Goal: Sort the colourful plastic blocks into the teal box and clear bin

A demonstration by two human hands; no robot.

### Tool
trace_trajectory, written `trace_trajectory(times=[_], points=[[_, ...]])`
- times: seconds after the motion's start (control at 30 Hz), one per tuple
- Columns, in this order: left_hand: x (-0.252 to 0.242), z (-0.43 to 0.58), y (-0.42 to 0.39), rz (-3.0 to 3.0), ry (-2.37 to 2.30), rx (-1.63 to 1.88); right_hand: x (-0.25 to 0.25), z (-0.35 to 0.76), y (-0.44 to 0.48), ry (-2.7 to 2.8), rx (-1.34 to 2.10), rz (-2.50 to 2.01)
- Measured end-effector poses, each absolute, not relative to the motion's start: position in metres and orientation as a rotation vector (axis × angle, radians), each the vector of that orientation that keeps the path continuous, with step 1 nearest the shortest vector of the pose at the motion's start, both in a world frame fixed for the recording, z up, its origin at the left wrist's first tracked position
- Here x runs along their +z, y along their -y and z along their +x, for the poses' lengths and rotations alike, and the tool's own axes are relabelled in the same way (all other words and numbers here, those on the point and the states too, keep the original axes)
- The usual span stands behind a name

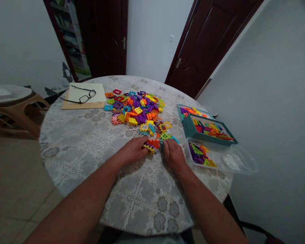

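A small cluster of joined plastic pieces (pixel 152 145), orange, yellow and purple, lies on the round table (pixel 96 142) between my hands. My left hand (pixel 132 150) rests palm down with its fingertips closed on the cluster's left side. My right hand (pixel 173 153) touches the cluster's right side, fingers curled, next to a green piece (pixel 165 136). Just beyond lies a big heap of colourful interlocking pieces (pixel 137 108).
A teal box (pixel 190 130) and its lid (pixel 179 110), both with pieces inside, sit at the right. A clear plastic tray (pixel 234 162) with more pieces lies near the right edge. Glasses (pixel 85 96) rest on papers (pixel 101 89) at the far left. A wooden stool (pixel 17 112) stands left.
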State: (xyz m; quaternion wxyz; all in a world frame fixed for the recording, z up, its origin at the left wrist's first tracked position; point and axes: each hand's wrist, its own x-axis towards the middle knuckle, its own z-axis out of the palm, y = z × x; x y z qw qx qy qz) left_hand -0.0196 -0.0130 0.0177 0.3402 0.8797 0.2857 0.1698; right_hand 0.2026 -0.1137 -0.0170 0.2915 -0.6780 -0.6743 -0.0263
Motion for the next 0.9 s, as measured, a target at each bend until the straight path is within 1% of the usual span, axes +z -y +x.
trace_trajectory(times=[0.2,0.33,0.43,0.6,0.8,0.9], points=[[0.014,-0.017,0.017,2.367,-0.703,0.436,-0.01,0.2,0.117,1.65,-0.004,-1.721],[0.012,-0.016,0.019,2.417,-0.673,0.442,-0.001,0.187,0.122,1.724,0.09,-1.585],[0.011,-0.016,0.019,2.37,-0.708,0.452,0.001,0.182,0.124,1.806,0.099,-1.533],[0.011,-0.016,0.019,2.245,-0.795,0.49,-0.001,0.185,0.125,1.858,0.103,-1.53],[0.016,-0.015,0.019,2.274,-0.775,0.45,0.003,0.179,0.127,1.907,0.268,-1.505],[0.018,-0.016,0.018,2.259,-0.744,0.462,0.002,0.173,0.128,1.913,0.298,-1.539]])
